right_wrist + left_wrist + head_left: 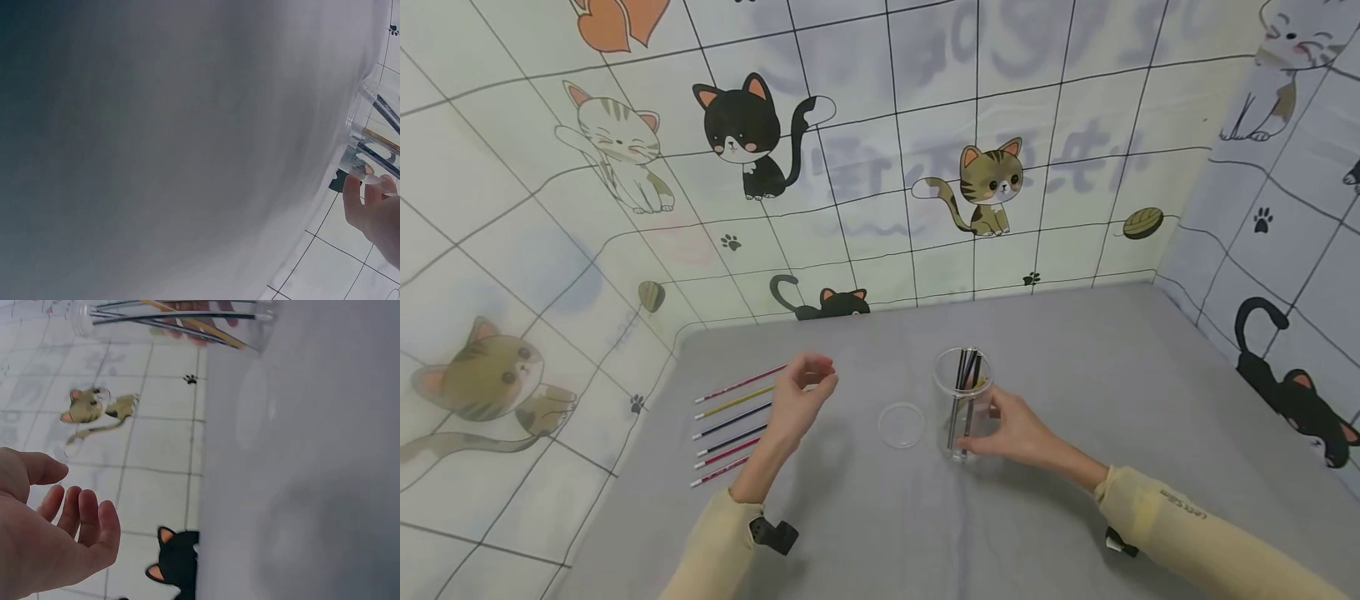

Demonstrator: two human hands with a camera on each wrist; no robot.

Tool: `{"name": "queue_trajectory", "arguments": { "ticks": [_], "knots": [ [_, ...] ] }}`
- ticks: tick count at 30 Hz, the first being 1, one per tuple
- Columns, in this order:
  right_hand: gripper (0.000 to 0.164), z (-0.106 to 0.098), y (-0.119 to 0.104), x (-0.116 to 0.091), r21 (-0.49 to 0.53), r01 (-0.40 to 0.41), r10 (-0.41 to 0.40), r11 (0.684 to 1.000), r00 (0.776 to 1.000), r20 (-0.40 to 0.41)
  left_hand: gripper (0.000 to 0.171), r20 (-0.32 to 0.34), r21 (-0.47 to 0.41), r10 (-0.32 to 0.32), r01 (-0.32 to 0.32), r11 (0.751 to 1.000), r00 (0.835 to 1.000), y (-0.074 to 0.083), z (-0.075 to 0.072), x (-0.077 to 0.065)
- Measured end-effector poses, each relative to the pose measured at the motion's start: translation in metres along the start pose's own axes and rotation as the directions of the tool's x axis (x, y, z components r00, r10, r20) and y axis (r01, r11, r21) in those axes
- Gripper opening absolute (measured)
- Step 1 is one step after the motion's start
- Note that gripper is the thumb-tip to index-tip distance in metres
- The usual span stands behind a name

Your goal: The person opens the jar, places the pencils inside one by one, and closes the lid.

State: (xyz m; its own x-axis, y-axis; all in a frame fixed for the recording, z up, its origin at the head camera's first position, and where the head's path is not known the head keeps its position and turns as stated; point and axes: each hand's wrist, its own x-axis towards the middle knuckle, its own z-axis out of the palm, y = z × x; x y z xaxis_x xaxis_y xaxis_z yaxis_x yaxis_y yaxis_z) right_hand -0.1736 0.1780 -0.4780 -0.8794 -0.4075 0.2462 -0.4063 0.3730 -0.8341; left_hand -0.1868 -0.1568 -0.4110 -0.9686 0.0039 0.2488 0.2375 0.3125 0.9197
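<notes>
A clear plastic jar (951, 417) stands upright on the grey cloth with several dark pencils (969, 368) and a yellow one inside. My right hand (1018, 429) grips the jar's lower right side, thumb in front; in the right wrist view, fingers (353, 203) show at the jar. My left hand (797, 404) hovers just right of a row of pencils (730, 425), covering some of their right ends. Its fingers are loosely bent and hold nothing, as the left wrist view of the hand (56, 537) also shows. A clear round lid (901, 405) lies left of the jar.
The row has red, yellow and dark pencils with white ends, lying apart and roughly parallel. A grey cloth (880, 517) covers the table. White grid-patterned sheets with cartoon cats (880, 233) stand behind and on both sides.
</notes>
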Motion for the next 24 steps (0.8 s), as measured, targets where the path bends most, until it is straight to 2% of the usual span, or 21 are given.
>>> {"name": "queue_trajectory", "arguments": {
  "ticks": [4,8,10,13,15,20,22,24],
  "knots": [
    [0.08,0.0,0.0,0.0,-0.006,-0.003,0.003,1.0,1.0,0.003,0.015,-0.035,-0.021,-0.073,0.072,0.997,0.997,-0.017,-0.015,-0.011],
    [0.079,0.001,-0.002,0.0,-0.002,-0.014,0.014,1.0,1.0,0.009,0.016,-0.039,-0.068,-0.137,0.134,0.989,0.99,-0.028,-0.028,-0.019],
    [0.079,0.001,-0.003,0.0,-0.001,-0.02,0.02,1.0,1.0,0.007,0.016,-0.04,-0.044,-0.156,0.155,0.987,0.987,-0.032,-0.033,-0.022],
    [0.08,0.0,-0.004,0.001,-0.001,-0.024,0.024,1.0,1.0,0.003,0.016,-0.051,0.021,-0.163,0.164,0.986,0.985,-0.038,-0.04,-0.024],
    [0.079,0.0,-0.004,0.001,-0.003,-0.033,0.033,0.999,0.999,0.002,0.015,-0.062,0.077,-0.157,0.162,0.984,0.986,-0.031,-0.043,-0.028],
    [0.078,0.0,-0.004,0.001,-0.004,-0.048,0.048,0.999,0.999,0.006,0.015,-0.071,0.159,-0.134,0.144,0.977,0.988,-0.041,-0.05,-0.033],
    [0.077,0.0,-0.004,0.002,-0.003,-0.045,0.045,0.999,0.999,0.003,0.016,-0.069,0.17,-0.124,0.134,0.976,0.99,-0.056,-0.054,-0.032],
    [0.077,0.0,-0.004,0.002,-0.002,-0.042,0.042,0.999,0.999,0.001,0.017,-0.068,0.18,-0.107,0.118,0.977,0.992,-0.06,-0.056,-0.035]
  ]
}}
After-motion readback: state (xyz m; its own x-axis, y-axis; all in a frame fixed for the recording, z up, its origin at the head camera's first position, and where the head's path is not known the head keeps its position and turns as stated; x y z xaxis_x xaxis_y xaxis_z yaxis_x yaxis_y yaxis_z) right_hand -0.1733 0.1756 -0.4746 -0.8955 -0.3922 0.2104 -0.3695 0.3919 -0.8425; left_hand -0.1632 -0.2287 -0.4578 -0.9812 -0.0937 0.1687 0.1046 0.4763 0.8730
